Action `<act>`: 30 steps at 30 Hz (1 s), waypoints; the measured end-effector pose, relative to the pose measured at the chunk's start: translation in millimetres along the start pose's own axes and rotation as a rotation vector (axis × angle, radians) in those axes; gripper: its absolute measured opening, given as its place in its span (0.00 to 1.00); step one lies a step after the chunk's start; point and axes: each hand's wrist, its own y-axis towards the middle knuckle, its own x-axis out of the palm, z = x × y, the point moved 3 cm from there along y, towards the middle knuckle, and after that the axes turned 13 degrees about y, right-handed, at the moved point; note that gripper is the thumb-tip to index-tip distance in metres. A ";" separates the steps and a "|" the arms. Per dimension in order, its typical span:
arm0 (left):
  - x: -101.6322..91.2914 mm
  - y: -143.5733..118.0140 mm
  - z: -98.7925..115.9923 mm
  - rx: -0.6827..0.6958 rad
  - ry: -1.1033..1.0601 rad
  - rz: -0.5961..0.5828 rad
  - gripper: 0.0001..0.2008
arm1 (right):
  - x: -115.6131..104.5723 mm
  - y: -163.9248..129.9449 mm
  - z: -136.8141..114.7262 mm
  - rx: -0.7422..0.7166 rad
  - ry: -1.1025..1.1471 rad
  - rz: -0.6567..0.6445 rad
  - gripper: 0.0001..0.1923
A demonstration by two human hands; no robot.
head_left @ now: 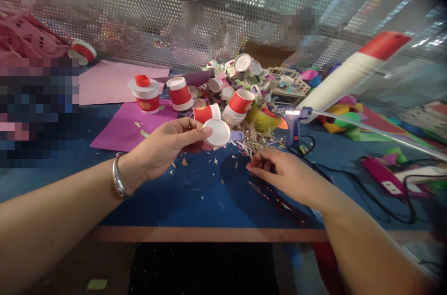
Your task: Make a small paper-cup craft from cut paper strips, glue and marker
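My left hand pinches a white paper disc between thumb and fingers above the table. Just behind the disc is a red-and-white paper cup lying on its side. My right hand is closed near the table, fingertips pressed together; whatever they may hold is too small to make out. Beneath that hand lies a pair of scissors with dark handles. More red-and-white paper cups stand beyond my hands, one of them topped with a white disc and a red ring.
Paper scraps and a pile of cut cup pieces cover the middle back. A blue glue gun with a cord stands at right, near a long white tube and a pink power strip. Purple paper lies left.
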 end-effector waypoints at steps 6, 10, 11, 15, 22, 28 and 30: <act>0.8 -1.3 -1.4 0.004 0.004 -0.037 0.14 | -0.7 -0.4 -0.4 -0.001 -0.028 0.057 0.15; 2.7 -2.3 -2.4 -0.040 -0.002 -0.037 0.13 | -1.4 2.6 1.4 0.002 -0.017 0.021 0.15; 3.2 -2.5 -2.6 -0.044 -0.008 -0.038 0.13 | -1.8 3.2 1.5 -0.001 -0.021 0.015 0.15; 3.7 -1.9 -4.3 -0.046 -0.047 -0.045 0.13 | -3.9 4.7 -0.3 -0.004 -0.035 -0.004 0.12; 4.5 0.7 -5.9 -0.065 -0.108 -0.064 0.15 | -4.6 7.9 1.2 -0.033 -0.045 -0.025 0.11; 6.7 -0.9 -4.8 -0.089 -0.136 -0.070 0.13 | -5.8 4.1 -3.2 -0.073 -0.045 -0.004 0.09; 7.3 -1.7 -3.8 -0.095 -0.124 -0.075 0.13 | -7.0 1.0 -8.7 -0.085 -0.056 0.009 0.09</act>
